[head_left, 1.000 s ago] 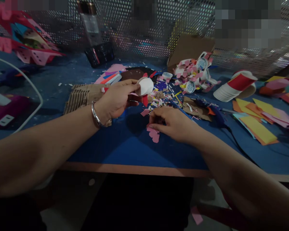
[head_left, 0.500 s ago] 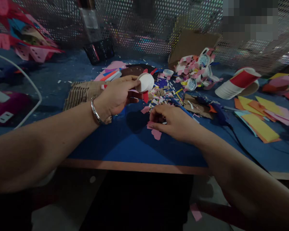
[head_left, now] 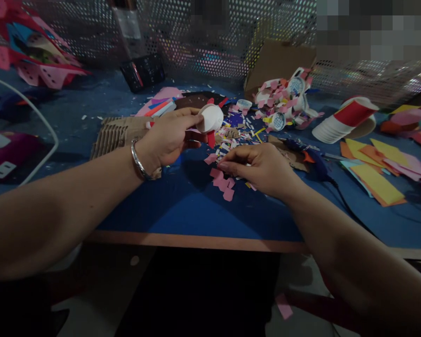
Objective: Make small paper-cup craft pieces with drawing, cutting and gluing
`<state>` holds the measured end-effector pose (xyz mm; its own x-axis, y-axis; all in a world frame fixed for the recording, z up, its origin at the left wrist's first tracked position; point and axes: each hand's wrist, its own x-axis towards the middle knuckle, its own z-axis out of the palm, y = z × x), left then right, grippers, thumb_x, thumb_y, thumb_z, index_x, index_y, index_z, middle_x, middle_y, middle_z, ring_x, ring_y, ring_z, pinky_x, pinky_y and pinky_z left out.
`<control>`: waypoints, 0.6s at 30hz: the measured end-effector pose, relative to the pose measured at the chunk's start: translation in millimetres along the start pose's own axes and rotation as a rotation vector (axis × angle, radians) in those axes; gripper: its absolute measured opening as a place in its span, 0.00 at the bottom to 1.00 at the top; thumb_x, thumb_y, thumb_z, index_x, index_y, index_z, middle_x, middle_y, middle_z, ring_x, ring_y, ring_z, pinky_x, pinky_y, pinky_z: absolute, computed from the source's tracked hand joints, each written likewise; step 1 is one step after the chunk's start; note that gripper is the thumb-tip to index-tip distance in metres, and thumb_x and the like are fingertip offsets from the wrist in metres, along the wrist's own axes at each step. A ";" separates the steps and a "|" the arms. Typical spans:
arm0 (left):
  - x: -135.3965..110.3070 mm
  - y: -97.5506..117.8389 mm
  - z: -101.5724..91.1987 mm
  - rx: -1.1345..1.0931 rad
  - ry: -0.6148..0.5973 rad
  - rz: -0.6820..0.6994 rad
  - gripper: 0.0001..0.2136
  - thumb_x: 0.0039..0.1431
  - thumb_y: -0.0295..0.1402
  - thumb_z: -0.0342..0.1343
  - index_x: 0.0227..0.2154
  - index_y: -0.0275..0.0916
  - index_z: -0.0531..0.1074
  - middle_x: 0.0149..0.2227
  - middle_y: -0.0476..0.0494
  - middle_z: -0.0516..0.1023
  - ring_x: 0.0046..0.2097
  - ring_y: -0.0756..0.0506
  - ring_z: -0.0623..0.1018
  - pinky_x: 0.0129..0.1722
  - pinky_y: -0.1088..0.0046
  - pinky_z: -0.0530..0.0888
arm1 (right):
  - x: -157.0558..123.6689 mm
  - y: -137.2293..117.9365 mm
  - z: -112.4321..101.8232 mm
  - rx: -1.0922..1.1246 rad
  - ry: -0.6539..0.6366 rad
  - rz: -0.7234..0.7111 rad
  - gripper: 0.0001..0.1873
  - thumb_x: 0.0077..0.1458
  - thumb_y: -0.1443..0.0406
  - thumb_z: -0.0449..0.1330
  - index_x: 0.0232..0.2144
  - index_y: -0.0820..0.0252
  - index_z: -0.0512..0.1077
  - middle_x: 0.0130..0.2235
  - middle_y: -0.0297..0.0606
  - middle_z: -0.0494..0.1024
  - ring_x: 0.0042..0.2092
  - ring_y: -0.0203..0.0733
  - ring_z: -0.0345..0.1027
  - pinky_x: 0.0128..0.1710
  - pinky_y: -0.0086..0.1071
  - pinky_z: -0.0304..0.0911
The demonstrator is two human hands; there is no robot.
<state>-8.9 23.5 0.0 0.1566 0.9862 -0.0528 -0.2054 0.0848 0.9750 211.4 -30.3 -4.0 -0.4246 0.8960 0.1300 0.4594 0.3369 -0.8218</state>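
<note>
My left hand [head_left: 168,138] grips a small white paper cup [head_left: 210,118] held on its side above the blue table [head_left: 182,215], with a red paper piece hanging below it. My right hand [head_left: 263,168] hovers just right of several small pink paper pieces [head_left: 222,182] lying on the table. Its fingers are curled, thumb and forefinger close together; I cannot make out anything between them. A heap of coloured paper scraps [head_left: 236,133] lies just beyond both hands.
Corrugated cardboard [head_left: 117,133] lies behind my left wrist. A glue gun [head_left: 307,152] with its cord sits right of my hand. Stacked paper cups [head_left: 344,121], coloured paper sheets [head_left: 379,173] and decorated cups [head_left: 284,100] lie at the right. A perforated metal screen backs the table.
My right hand has lifted off the pink pieces and moved slightly right and up, leaving them uncovered on the table. My left hand keeps the cup nearly still.
</note>
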 end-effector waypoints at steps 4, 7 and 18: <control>-2.2 2.0 1.6 0.002 0.022 -0.020 0.06 0.73 0.24 0.55 0.39 0.36 0.76 0.32 0.48 0.79 0.29 0.52 0.77 0.29 0.74 0.71 | 0.1 2.8 -0.9 0.065 0.040 0.009 0.11 0.62 0.56 0.73 0.37 0.58 0.89 0.31 0.38 0.86 0.32 0.39 0.76 0.31 0.33 0.68; -2.8 2.0 2.3 -0.027 0.021 -0.029 0.08 0.73 0.24 0.56 0.35 0.36 0.74 0.31 0.49 0.77 0.30 0.52 0.77 0.29 0.75 0.71 | -0.1 2.3 -1.6 0.126 0.051 0.020 0.11 0.61 0.57 0.74 0.39 0.58 0.89 0.32 0.39 0.87 0.32 0.39 0.78 0.32 0.33 0.72; -8.0 5.7 7.4 -0.045 0.030 -0.075 0.09 0.74 0.23 0.56 0.35 0.36 0.75 0.32 0.48 0.78 0.28 0.52 0.75 0.28 0.75 0.69 | -2.3 -11.0 0.5 0.284 0.172 0.051 0.19 0.49 0.53 0.83 0.30 0.59 0.82 0.25 0.34 0.82 0.25 0.34 0.72 0.23 0.29 0.67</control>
<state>-4.2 15.1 7.5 0.1446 0.9805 -0.1327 -0.2375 0.1646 0.9573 207.0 -36.2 4.5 -0.2575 0.9536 0.1562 0.2304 0.2176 -0.9485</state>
